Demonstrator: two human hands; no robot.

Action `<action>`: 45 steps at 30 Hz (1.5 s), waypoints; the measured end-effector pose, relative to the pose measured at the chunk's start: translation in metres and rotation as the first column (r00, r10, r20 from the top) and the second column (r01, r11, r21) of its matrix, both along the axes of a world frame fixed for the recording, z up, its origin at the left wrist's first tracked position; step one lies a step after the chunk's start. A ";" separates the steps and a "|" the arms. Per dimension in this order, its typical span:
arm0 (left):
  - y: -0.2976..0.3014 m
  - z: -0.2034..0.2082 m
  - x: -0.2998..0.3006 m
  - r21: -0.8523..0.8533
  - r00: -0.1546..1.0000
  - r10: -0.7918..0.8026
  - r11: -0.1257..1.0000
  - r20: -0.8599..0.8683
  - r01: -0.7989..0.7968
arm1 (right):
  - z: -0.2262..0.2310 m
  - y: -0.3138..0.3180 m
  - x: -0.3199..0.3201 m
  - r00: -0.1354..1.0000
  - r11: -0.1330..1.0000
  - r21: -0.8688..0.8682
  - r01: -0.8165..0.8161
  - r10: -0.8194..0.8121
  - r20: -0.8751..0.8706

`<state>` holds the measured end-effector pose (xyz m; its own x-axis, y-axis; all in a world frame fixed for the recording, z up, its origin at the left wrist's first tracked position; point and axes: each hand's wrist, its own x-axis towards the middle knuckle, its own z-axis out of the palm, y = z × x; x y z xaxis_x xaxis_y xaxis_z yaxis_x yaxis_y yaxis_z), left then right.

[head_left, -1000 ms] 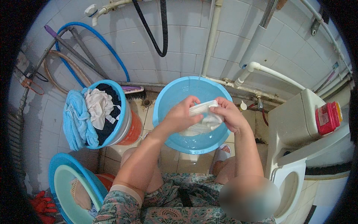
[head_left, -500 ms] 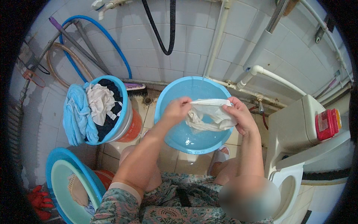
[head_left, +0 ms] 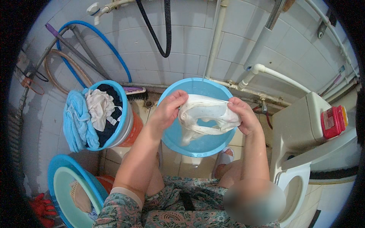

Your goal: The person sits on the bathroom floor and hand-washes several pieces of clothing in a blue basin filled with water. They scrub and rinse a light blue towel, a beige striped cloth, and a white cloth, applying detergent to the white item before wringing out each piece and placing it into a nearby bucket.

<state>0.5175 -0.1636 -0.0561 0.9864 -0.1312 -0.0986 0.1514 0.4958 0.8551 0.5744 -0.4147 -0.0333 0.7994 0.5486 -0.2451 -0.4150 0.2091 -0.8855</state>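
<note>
A wet white cloth point(head_left: 207, 114) is stretched between my two hands above a round blue basin point(head_left: 171, 140) that stands on the tiled floor. My left hand point(head_left: 170, 108) pinches the cloth's left edge. My right hand point(head_left: 243, 114) grips its right end. The cloth's lower part hangs down into the basin. My forearms rise from the bottom of the view, over my patterned clothing.
A blue bucket point(head_left: 123, 121) with light blue, white and dark laundry stands at left, a scrub brush point(head_left: 135, 92) behind it. Nested basins point(head_left: 62, 186) sit at lower left. Hoses point(head_left: 91, 41) and pipes point(head_left: 262, 41) line the tiled wall. A white toilet point(head_left: 300, 152) with a red container point(head_left: 334, 121) is at right.
The cloth was bunched between my hands over the basin. My hands have moved apart and lifted it, so it is now spread out.
</note>
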 end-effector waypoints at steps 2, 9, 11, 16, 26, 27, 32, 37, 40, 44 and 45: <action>-0.001 0.005 -0.004 0.149 0.998 -0.057 0.987 -0.010 0.058 | -0.003 -0.002 0.001 1.000 1.000 -0.008 0.003 -0.003 -0.006; -0.014 0.003 -0.005 0.619 0.931 -0.351 0.754 0.096 0.221 | 0.001 0.009 -0.007 0.993 0.992 0.027 -0.120 0.120 -0.011; -0.026 -0.004 -0.007 0.639 0.910 -0.219 0.767 0.351 -0.062 | -0.002 0.015 -0.011 0.953 0.954 0.005 -0.298 0.298 0.052; -0.034 0.000 -0.010 0.341 0.959 -0.280 0.907 0.049 0.248 | 0.001 0.020 -0.019 0.945 0.957 -0.065 -0.283 0.290 0.155; -0.028 0.021 -0.018 -0.057 0.996 -0.076 0.996 -0.053 0.073 | -0.028 0.031 -0.010 0.787 0.852 -0.422 -0.309 0.478 0.390; -0.025 0.024 -0.020 -0.112 0.998 -0.044 0.993 -0.034 0.040 | -0.031 0.032 -0.011 0.725 0.836 -0.469 -0.285 0.508 0.465; 0.003 0.016 -0.013 -0.314 0.996 -0.074 0.948 -0.057 0.052 | -0.016 0.032 -0.011 0.862 0.867 -0.309 -0.391 0.462 0.206; 0.007 0.019 -0.009 -0.196 1.000 0.011 0.980 -0.026 -0.016 | -0.024 0.025 0.002 0.923 0.952 -0.305 -0.021 0.136 0.360; -0.005 0.023 -0.013 -0.051 0.994 0.108 0.993 -0.014 -0.108 | -0.027 0.029 0.004 0.917 0.909 -0.379 0.172 -0.008 0.398; -0.028 0.030 -0.032 0.479 0.979 -0.161 0.874 0.124 0.083 | -0.020 0.047 -0.007 0.960 0.952 -0.140 0.271 -0.258 0.105; -0.038 0.024 -0.039 0.684 0.921 -0.250 0.729 0.298 -0.023 | -0.023 0.048 -0.007 0.957 0.956 -0.023 0.291 -0.291 -0.002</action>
